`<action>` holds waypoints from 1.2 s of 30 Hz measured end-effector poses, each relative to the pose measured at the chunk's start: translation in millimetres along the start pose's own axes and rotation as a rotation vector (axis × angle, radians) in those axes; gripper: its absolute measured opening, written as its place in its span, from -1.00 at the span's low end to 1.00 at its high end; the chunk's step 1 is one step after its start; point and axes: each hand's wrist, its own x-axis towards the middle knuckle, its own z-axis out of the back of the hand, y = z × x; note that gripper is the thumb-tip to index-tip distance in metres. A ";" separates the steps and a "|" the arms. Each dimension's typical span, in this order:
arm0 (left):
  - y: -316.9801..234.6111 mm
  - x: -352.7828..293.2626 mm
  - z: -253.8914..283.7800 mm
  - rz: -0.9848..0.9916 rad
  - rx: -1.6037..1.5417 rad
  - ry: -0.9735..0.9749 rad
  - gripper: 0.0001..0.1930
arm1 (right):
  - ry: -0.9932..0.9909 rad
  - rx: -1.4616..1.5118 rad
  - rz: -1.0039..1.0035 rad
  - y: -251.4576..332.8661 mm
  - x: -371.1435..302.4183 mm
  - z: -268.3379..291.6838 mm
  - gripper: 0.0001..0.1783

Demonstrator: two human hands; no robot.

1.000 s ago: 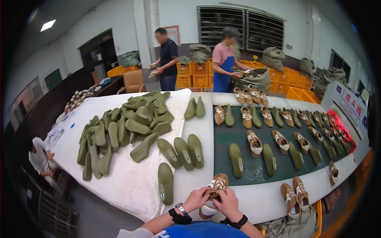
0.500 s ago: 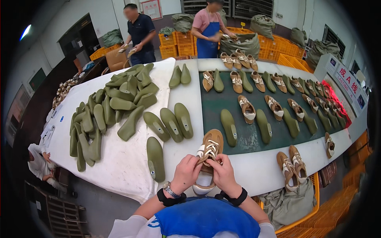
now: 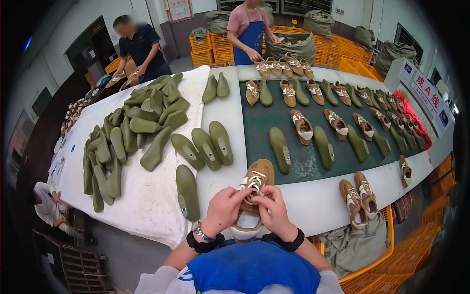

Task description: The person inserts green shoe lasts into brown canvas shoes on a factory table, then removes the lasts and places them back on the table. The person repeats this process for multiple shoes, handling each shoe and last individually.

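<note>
A brown sneaker (image 3: 260,172) with white laces and a pale insole stands in front of me, toe pointing away, its heel close to my blue apron. My left hand (image 3: 221,208) is closed at the left of its opening, thumb and fingers pinching by the upper laces and tongue. On the other side, my right hand (image 3: 276,208) pinches near the tongue with bent fingers. The fingertips partly hide what they grip. Left of the sneaker lies a single green shoe last (image 3: 188,193), and three more lasts (image 3: 206,148) lie just beyond it.
A pile of green lasts (image 3: 129,125) covers the white cloth at left. Rows of sneakers and lasts stand on the green conveyor belt (image 3: 306,166). A pair of sneakers (image 3: 360,198) sits at the right edge, above an orange crate (image 3: 387,240). Two people work across the table.
My fingers have shifted slightly at the sneaker's tongue and laces. The person in dark clothes has moved left and bent down. The aproned person now reaches to the sneakers at the far edge.
</note>
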 end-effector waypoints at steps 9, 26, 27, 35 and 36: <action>15.1 -4.4 -1.9 -0.268 0.025 0.084 -0.80 | -0.069 0.111 -0.247 -24.4 -3.4 0.1 -0.51; 51.3 8.1 -15.6 0.100 0.048 -0.108 -0.54 | 0.474 -0.258 -0.025 -25.0 -1.6 -14.8 -0.68; 58.2 6.9 -14.2 0.121 0.020 -0.118 -0.52 | 0.468 -0.261 -0.033 -32.8 1.2 -13.7 -0.69; 177.8 -46.0 8.1 0.413 0.335 -0.118 -0.50 | 0.289 -0.228 -0.345 -156.8 81.4 -1.2 -0.67; 184.3 -58.1 2.9 0.503 0.323 -0.087 -0.50 | 0.309 -0.263 -0.332 -176.5 94.4 -0.9 -0.68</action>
